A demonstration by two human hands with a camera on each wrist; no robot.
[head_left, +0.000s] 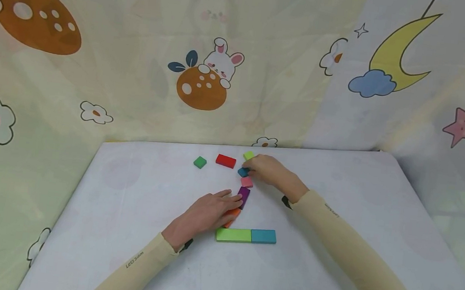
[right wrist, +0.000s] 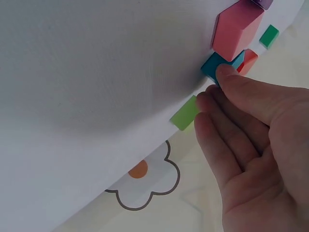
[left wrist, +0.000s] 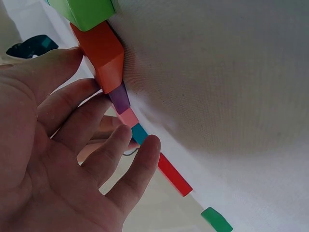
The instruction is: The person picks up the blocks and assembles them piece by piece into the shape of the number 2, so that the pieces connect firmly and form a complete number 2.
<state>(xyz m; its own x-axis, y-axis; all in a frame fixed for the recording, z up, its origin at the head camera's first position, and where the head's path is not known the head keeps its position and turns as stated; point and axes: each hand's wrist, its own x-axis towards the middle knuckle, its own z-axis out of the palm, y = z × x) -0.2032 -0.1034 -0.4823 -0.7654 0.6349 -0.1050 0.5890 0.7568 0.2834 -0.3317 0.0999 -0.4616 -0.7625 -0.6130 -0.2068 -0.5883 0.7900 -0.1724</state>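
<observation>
In the head view a line of small blocks crosses the white table. My left hand (head_left: 209,211) lies over its middle, fingers mostly extended. Its thumb and fingertips are at one side of an orange block (left wrist: 104,55) and the end of a purple block (left wrist: 120,99). Farther up the line, my right hand (head_left: 271,171) pinches a teal block (right wrist: 212,66) between thumb and fingers, against a pink block (right wrist: 237,30). Just beyond the right fingertips lies a small light-green block (right wrist: 185,114). At the near end, a long lime block (head_left: 233,235) meets a blue block (head_left: 263,236).
A red block (head_left: 226,161) and a small green block (head_left: 200,162) lie toward the back of the table (head_left: 117,247), left of the right hand. Behind the table hangs a cloth backdrop (head_left: 137,76) printed with rabbits, flowers and a moon.
</observation>
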